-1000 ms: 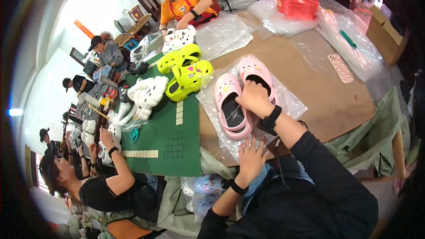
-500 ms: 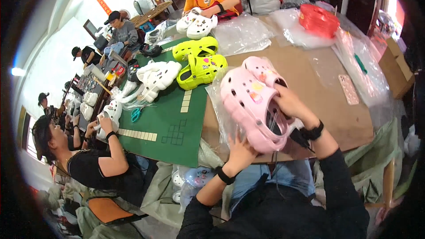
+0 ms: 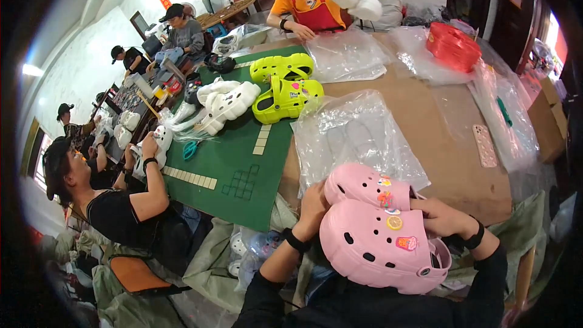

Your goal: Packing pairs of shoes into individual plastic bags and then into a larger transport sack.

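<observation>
A pair of pink clogs (image 3: 358, 240) with fruit and drink charms is held close to my body, over the near edge of the table. My left hand (image 3: 312, 211) grips the pair at the toe end, its fingers partly hidden behind the clogs. From the other side my right hand (image 3: 446, 217) reaches into the foot openings and holds them; its fingertips are out of sight inside. Just beyond the pair a clear plastic bag (image 3: 364, 130) lies flat on the brown tabletop (image 3: 443, 158).
Lime-green clogs (image 3: 288, 98) and white clogs (image 3: 226, 109) sit on a green mat (image 3: 258, 188), near blue scissors (image 3: 190, 149). Red twine (image 3: 452, 47), more bags and a pink phone case (image 3: 484, 146) lie at right. Co-workers sit at left and across, handling white clogs.
The pink clogs have come off the plastic bag toward me and turned, toes now leftward. My left hand has closed on their toe end. Across the table, a co-worker has raised white clogs.
</observation>
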A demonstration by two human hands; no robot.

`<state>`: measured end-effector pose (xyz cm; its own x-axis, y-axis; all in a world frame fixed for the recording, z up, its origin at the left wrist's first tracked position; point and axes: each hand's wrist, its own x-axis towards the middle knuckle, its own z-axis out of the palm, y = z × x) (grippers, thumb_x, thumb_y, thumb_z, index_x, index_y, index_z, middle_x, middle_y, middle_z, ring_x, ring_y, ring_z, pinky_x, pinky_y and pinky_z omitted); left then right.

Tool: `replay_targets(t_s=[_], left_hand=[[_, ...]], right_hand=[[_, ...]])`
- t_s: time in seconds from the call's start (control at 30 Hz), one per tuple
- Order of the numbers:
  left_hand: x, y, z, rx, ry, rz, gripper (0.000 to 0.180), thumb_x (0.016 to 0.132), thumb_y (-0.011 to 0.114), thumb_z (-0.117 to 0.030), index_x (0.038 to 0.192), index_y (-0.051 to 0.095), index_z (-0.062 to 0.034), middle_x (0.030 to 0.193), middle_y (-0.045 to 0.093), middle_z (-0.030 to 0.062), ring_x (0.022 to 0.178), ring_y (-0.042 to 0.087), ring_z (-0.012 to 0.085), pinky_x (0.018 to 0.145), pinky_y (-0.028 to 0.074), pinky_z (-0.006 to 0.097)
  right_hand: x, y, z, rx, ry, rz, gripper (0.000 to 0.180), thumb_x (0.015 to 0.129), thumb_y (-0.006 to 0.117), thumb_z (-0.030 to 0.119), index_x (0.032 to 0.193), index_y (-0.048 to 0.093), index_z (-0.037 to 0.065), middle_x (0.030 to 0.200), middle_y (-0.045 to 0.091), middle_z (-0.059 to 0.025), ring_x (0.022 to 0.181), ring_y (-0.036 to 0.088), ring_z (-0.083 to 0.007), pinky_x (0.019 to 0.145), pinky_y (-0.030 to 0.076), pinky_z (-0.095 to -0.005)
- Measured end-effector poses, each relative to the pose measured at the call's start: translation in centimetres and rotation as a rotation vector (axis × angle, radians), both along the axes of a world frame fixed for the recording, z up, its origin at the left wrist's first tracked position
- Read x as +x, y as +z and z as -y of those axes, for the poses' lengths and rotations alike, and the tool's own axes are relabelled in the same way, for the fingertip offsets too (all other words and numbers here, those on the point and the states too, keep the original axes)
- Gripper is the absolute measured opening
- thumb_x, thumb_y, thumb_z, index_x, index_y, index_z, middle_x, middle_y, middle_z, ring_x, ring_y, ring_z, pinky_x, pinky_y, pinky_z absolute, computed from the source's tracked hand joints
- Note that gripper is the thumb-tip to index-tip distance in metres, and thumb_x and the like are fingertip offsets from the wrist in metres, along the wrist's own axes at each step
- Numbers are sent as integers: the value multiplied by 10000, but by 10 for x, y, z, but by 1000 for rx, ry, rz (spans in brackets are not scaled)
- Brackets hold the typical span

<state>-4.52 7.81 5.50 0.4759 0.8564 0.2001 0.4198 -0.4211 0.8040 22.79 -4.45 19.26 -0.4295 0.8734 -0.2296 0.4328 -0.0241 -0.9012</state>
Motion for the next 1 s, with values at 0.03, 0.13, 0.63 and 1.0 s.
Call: replay_targets(t_s=[0.03,0.13,0.63,1.0], left_hand=[[0,7,-2,-2,3,-2,603,714,688,-247,1252,501,-48,1081,595,166,954,551,357,790,436,403],[-9,16,-17,86,2,60,532,796,609,-136,1296,456,-41,1158,581,171,1012,577,336,786,479,367],[-28,48,-28,459,-36,25,299,849,494,-8,1137,575,-24,1036,631,171,954,606,313,810,480,348],[0,54,-2,329,-118,4,396,823,473,13,1218,496,9,1189,547,208,1078,534,355,916,432,377]], right_hand=[[1,-1,0,-2,3,-2,371,850,509,84,1221,514,74,1091,608,-167,968,605,-246,829,462,-343],[0,-7,-3,-11,50,-27,374,840,524,104,1213,525,84,1099,603,-172,985,598,-284,849,454,-351],[-18,-21,-10,278,178,131,318,804,532,111,1120,547,81,975,597,-196,876,573,-383,781,455,-406],[-18,-39,-4,537,-211,523,204,742,553,103,906,490,-1,691,579,-224,690,573,-409,622,440,-494]])
